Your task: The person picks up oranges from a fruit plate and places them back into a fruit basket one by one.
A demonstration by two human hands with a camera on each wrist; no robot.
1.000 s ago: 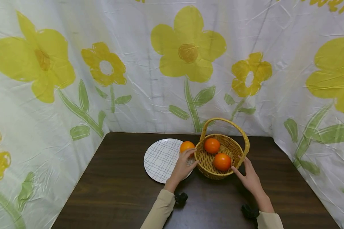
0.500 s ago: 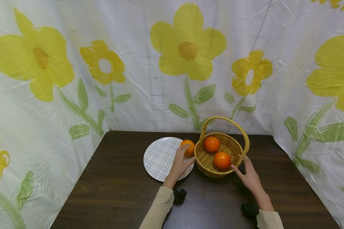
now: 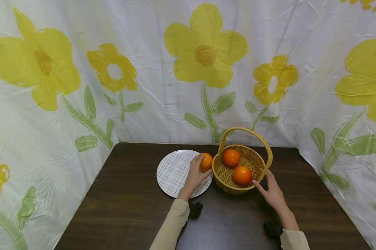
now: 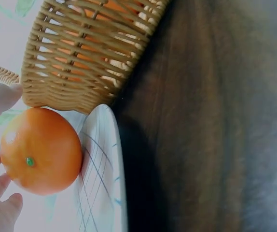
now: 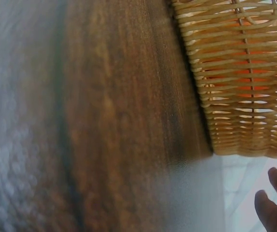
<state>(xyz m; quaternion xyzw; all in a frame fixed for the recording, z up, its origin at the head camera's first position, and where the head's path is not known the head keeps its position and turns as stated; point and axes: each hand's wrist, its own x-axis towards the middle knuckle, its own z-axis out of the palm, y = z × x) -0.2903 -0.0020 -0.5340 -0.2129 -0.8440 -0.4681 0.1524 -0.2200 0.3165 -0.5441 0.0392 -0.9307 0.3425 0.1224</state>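
Observation:
An orange (image 3: 207, 161) with a small green stem mark sits on the right side of a white checked plate (image 3: 172, 173). My left hand (image 3: 194, 175) is around its near left side, fingers and thumb spread; in the left wrist view the thumb (image 4: 1, 99) stands off the orange (image 4: 44, 152), close to the basket. A wicker basket (image 3: 227, 185) with a tall handle stands right of the plate, holding two red-orange round fruits (image 3: 242, 175). My right hand (image 3: 273, 192) touches the basket's right side by the handle foot, its fingers loosely extended in the right wrist view.
The dark wooden table (image 3: 128, 208) carries the plate and basket near its back edge. A white curtain (image 3: 153, 114) with yellow flowers hangs behind and at both sides. Black wrist cameras (image 3: 195, 209) sit on both wrists.
My left hand has drawn left from the basket's rim to the orange's near left side. The right hand and basket stay in place.

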